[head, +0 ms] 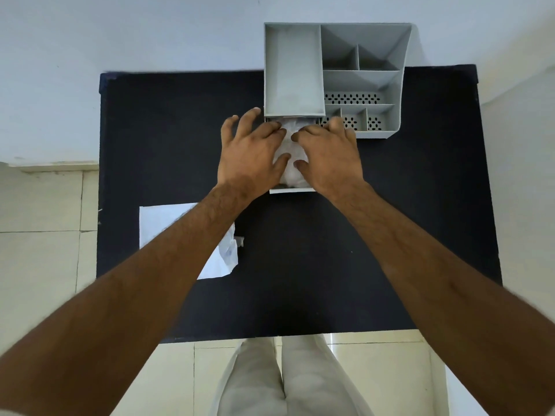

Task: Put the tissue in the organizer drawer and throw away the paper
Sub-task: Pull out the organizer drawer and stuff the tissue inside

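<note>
The head camera looks straight down on a black table (pixel 300 265) with a grey organizer (pixel 360 85) at the upper centre of the frame and its drawer (pixel 292 190) pulled out toward the person. The tissue (pixel 290 151) lies inside that open drawer, a white crumpled mass showing only in the gap between the two hands. The left hand (pixel 249 154) and the right hand (pixel 329 154) are laid flat over it, palms down, fingers spread and only slightly curled; neither is closed around anything, and both seem to be pressing the tissue down into the drawer rather than gripping it. The drawer's long axis runs up and down the frame, from its white front lip just below the wrists back into the organizer's body, so closing it would likely mean a push straight away from the person along that line. Judging from this, the tissue part of the task is nearly done, provided nothing sticks up above the drawer walls and catches at the opening. The paper (pixel 168 229), a white sheet with a crumpled edge, lies at the lower left of the table, partly under the left forearm and well apart from the drawer; it lies on the left hand's side, so that hand looks better placed to fetch it.
</note>
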